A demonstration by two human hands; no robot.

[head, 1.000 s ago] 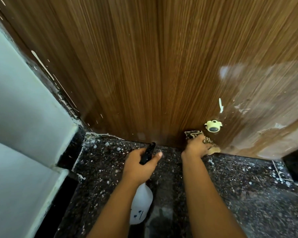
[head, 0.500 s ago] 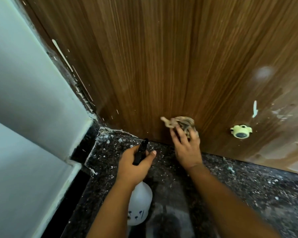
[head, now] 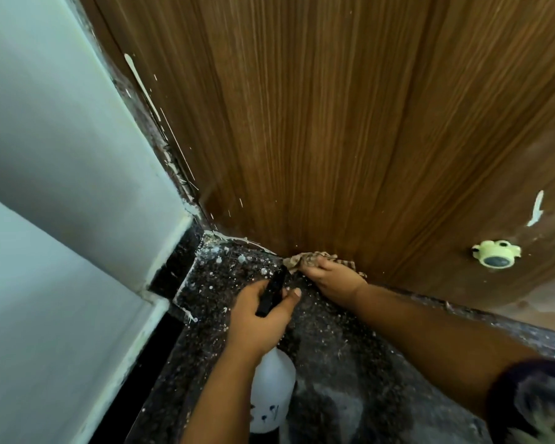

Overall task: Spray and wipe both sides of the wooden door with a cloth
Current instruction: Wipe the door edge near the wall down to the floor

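With the right hand (head: 329,277) bunching the patterned cloth (head: 305,259) against the wooden door (head: 334,123) right at its bottom edge and the left hand (head: 260,318) gripping the spray bottle (head: 271,398), I figured that rag could easily drag grit off the speckled floor (head: 350,363) onto the wood.

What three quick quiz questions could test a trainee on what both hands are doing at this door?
1. True or false: the left hand holds the spray bottle.
2. Where is the cloth pressed? A) at the door's top B) at the bottom edge of the wooden door C) on the grey wall
3. Fill in: the round pale stopper lies to the ____ of the right hand.

Key: 1 true; 2 B; 3 right.
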